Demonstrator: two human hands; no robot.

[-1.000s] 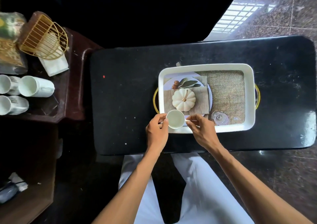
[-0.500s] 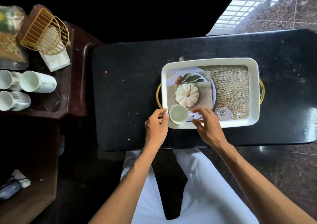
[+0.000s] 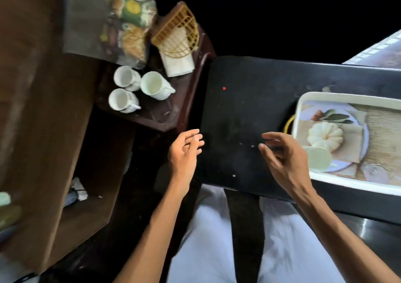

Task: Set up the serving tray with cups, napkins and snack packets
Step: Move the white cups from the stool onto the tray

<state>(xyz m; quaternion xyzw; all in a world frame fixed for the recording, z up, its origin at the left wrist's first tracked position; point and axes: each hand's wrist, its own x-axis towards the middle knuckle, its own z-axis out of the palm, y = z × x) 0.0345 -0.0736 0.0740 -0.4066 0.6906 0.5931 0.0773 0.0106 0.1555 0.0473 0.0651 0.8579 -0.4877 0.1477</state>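
Hands are both hovering empty over the near edge of the black worktop: left hand with fingers loosely curled, grasping nothing; right hand with fingers spread and released, just left of the serving tray. White trousers are showing below, blurred. Tray is sitting on the worktop at right, its far-right part cut off by the frame edge. One white cup is standing inside at the near-left corner, partly hidden behind the right hand and smeared by motion blur. Printed pumpkin picture is lining the tray floor. Further left, on the dark wooden side table, three more cups are lying on their sides. Behind them, napkins are sitting under a gold wire holder, with snack packets beside; packet print is too blurred to read.
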